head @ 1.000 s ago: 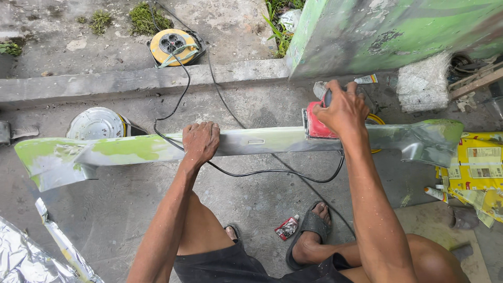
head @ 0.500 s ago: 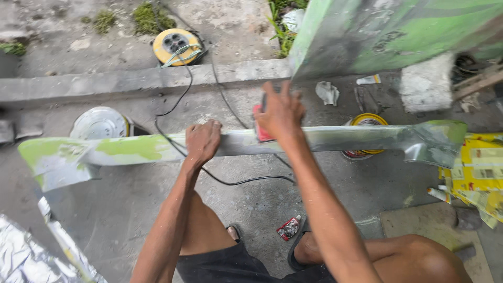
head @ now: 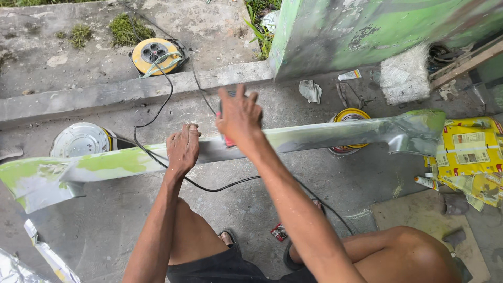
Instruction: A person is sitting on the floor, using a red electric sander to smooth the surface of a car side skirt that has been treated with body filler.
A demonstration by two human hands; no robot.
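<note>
Head view: right hand [head: 240,116] clasping sander [head: 226,137]

panel [head: 325,137] across 2 cans [head: 81,140], cable reel [head: 153,55] behind

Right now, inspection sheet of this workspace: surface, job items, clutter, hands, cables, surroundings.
Surface: bare concrete floor with a raised kerb behind.
Job items: long green-and-bare-metal panel lying across a round tin at the left and a yellow-rimmed can at the right; red sander on the panel, mostly hidden.
Clutter: crumpled rag, small tube, yellow printed paper, foil scraps.
Hands: left hand pressing on the panel; right hand over the sander, blurred.
Cables: black cord from the yellow extension reel across the panel.
Surroundings: green painted panel, white block, weeds.
</note>
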